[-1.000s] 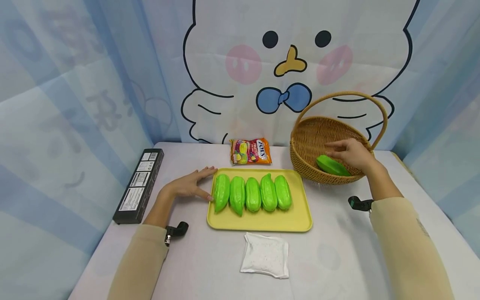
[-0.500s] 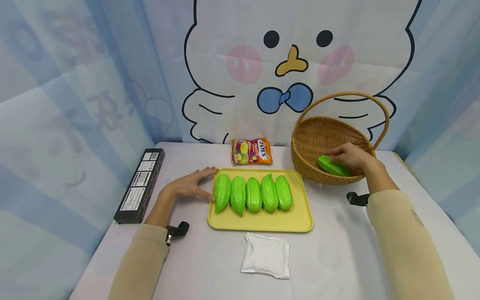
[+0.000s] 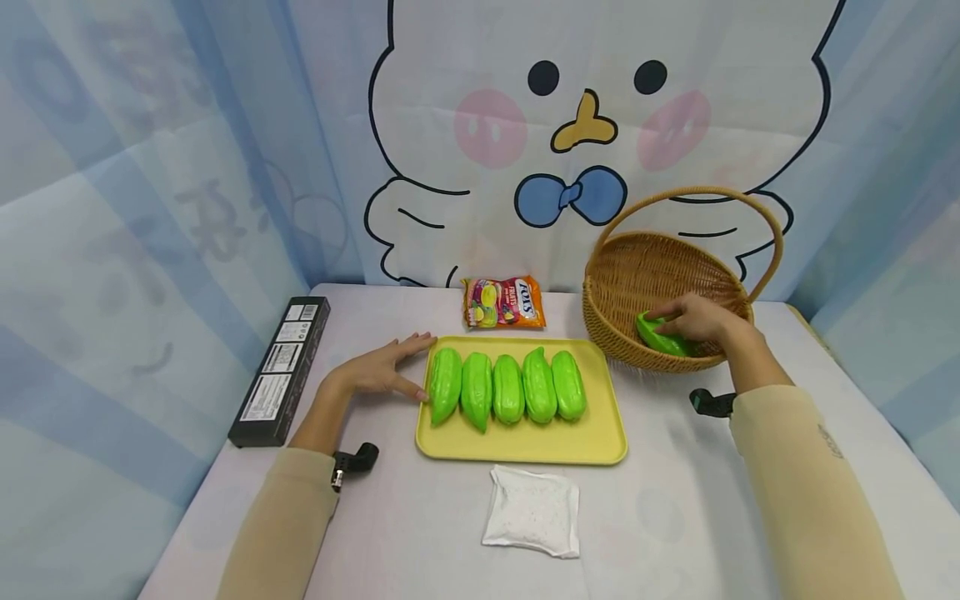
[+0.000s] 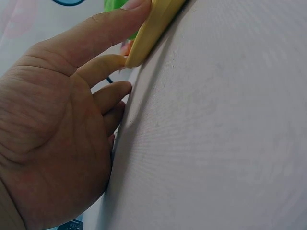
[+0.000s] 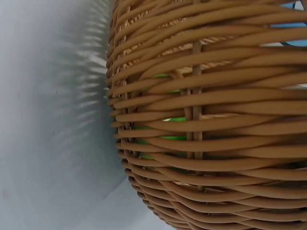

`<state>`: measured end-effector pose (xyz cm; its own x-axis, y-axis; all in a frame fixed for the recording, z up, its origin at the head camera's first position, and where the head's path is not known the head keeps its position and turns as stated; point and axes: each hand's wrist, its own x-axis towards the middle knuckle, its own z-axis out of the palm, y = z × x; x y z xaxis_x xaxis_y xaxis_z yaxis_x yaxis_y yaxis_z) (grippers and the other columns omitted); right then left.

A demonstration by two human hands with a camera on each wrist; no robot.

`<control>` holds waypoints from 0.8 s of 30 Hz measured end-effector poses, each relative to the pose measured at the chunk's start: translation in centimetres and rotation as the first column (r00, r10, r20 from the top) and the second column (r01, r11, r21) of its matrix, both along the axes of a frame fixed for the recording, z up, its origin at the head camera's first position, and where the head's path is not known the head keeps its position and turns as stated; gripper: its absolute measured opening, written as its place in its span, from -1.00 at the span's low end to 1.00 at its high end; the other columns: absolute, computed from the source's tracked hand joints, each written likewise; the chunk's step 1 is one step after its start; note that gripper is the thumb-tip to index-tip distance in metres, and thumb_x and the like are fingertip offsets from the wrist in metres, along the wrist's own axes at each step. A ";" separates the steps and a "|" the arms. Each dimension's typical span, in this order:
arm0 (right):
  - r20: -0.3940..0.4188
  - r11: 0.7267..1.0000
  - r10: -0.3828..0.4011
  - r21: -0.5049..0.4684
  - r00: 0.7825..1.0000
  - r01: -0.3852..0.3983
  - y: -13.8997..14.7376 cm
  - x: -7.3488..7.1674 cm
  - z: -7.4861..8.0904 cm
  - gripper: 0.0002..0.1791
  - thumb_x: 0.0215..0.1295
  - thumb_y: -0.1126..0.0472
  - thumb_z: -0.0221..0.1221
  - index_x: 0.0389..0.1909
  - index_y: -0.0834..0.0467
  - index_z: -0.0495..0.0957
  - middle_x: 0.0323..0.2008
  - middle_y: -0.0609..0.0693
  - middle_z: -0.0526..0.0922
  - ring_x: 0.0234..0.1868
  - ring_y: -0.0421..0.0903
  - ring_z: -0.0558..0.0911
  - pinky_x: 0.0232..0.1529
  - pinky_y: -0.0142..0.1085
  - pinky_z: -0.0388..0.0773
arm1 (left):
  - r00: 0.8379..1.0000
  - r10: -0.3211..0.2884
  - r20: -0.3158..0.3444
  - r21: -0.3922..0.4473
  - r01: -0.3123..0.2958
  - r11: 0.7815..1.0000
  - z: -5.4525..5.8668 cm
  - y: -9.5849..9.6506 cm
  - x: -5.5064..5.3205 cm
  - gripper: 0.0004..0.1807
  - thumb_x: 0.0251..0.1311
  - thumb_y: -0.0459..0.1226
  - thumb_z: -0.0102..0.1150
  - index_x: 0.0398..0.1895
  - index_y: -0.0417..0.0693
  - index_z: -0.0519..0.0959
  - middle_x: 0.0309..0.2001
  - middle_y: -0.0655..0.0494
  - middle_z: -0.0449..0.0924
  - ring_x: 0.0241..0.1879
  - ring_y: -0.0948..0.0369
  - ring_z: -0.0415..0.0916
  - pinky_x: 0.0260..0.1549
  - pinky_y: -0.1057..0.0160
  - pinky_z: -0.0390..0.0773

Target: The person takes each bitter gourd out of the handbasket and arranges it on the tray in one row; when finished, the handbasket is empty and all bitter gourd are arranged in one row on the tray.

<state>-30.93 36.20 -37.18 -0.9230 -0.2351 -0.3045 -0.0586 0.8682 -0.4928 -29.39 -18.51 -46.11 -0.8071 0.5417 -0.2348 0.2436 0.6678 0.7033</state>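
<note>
A yellow tray (image 3: 517, 454) carries a row of several bright green, elongated ridged fruits (image 3: 508, 390). At its left side, my left hand (image 3: 375, 369) spreads its fingers; thumb and index finger touch the tray edge, as the left wrist view shows. My right hand (image 3: 701, 318) reaches into a wicker basket (image 3: 630, 271) and holds another green ridged fruit (image 3: 660, 337) there, fingers curled over its top. The thumb is out of sight. In the right wrist view the basket's woven wall (image 5: 230, 110) covers the hand, and green shows through the gaps.
An orange candy bag (image 3: 502, 302) lies behind the tray, near the patterned curtain. A white packet (image 3: 531, 512) lies in front of it. The long black box (image 3: 279, 371) is at the left table edge. The basket's tall handle (image 3: 690, 193) arches over its opening.
My right hand has lowered within the basket and its fingers have curled onto the green fruit, which has turned slightly. The left hand and the tray stay in place.
</note>
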 end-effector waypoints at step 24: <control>-0.170 0.977 -0.140 -0.186 0.975 0.108 -1.8 0.8 0.4 -0.43 0.58 0.09 0.14 0.50 0.22 0.39 0.27 0.45 0.51 -0.21 -0.07 0.66 -0.27 -0.24 0.75 | 1.000 -0.003 -0.007 -0.003 0.003 1.000 0.0 0.0 0.1 0.23 -0.05 0.12 0.60 0.69 0.22 0.09 0.72 0.11 -0.15 0.71 0.01 -0.38 0.66 -0.19 -0.41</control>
